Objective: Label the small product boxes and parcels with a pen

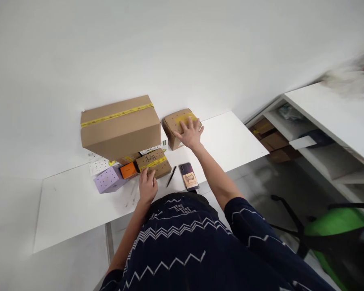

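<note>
My right hand (190,134), fingers spread, lies on top of a brown cardboard box (172,120) with small dark dots and yellow tape. That box stands against the wall. My left hand (147,186) rests with its fingertips at the near edge of a smaller taped cardboard box (157,159), which has handwriting on it; its fingers look loose and apart. Close to the left hand are an orange box (129,171) and a lilac dotted box (107,180). A black pen (171,176) and a phone (188,176) with a picture on its back lie between my arms.
A large cardboard box (121,127) with yellow tape stands at the back of the white table (69,210), against the wall. To the right are a white shelf unit (336,117) holding boxes and a green chair (336,221) on the floor.
</note>
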Demonstrator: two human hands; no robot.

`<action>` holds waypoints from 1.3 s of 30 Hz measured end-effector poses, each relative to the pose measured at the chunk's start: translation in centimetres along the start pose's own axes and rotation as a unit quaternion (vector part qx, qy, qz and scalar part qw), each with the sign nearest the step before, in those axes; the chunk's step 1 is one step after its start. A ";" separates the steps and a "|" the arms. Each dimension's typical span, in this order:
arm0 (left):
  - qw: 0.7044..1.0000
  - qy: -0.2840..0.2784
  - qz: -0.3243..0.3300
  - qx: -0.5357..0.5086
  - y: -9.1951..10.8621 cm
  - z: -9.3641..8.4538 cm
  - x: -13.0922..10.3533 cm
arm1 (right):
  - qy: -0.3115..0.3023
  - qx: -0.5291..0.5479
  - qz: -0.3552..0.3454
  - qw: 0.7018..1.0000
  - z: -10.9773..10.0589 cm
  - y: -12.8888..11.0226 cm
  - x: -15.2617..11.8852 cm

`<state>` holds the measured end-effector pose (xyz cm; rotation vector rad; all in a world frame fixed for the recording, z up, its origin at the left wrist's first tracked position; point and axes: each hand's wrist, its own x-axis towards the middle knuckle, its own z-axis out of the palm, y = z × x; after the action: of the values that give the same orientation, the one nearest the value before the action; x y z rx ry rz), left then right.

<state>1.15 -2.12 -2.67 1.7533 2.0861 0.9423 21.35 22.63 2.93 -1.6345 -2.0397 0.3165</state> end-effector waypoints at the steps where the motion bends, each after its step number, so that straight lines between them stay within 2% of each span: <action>1: 1.000 0.009 -0.002 -0.013 1.0 0.2 0.2 | -0.006 0.003 -0.011 1.000 0.3 -0.1 -0.1; 5: 0.995 0.020 -0.040 -0.091 4.8 1.9 2.4 | -0.015 0.031 -0.027 0.999 0.1 -0.2 -2.4; 8: 0.974 0.001 -0.110 -0.197 6.9 3.9 4.7 | -0.022 0.041 -0.032 0.998 -1.2 0.2 -5.2; 10: 0.942 -0.016 -0.182 -0.281 7.7 5.3 6.2 | -0.030 0.051 -0.048 0.997 -2.1 0.9 -7.1; 15: 0.824 -0.055 -0.363 -0.432 8.9 7.7 8.5 | -0.013 0.145 -0.118 0.982 -3.3 3.6 -9.6; 18: 0.800 -0.031 -0.406 -0.440 9.1 8.1 8.7 | 0.027 0.200 -0.073 0.977 -3.4 5.2 -9.0; 20: 0.806 -0.032 -0.405 -0.432 9.1 8.1 8.7 | 0.025 0.214 -0.026 0.976 -3.3 6.0 -8.3; 23: 0.825 -0.043 -0.382 -0.414 9.0 8.0 8.7 | -0.030 0.215 -0.003 0.976 -3.3 6.6 -7.4; 25: 0.842 -0.012 -0.374 -0.389 9.0 8.0 8.9 | -0.047 0.216 -0.003 0.975 -3.3 6.8 -7.2; 27: 0.863 0.041 -0.359 -0.354 9.0 7.8 9.4 | -0.041 0.231 -0.003 0.972 -3.5 6.8 -7.0; 30: 0.905 0.097 -0.292 -0.295 9.2 7.5 10.9 | -0.041 0.270 0.001 0.962 -3.4 6.4 -6.3; 33: 0.938 0.104 -0.217 -0.249 9.6 7.3 13.1 | -0.041 0.294 0.017 0.955 -2.9 5.8 -5.2; 36: 0.947 0.095 -0.199 -0.235 9.9 7.5 15.0 | -0.031 0.292 0.050 0.955 -2.4 5.4 -4.3; 39: 0.941 0.089 -0.204 -0.253 9.7 7.9 15.5 | -0.042 0.318 0.090 0.943 -2.6 5.7 -4.6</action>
<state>9.51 15.66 0.59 0.9672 1.9550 1.3809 28.23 19.32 1.29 -1.3974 -1.5960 1.0083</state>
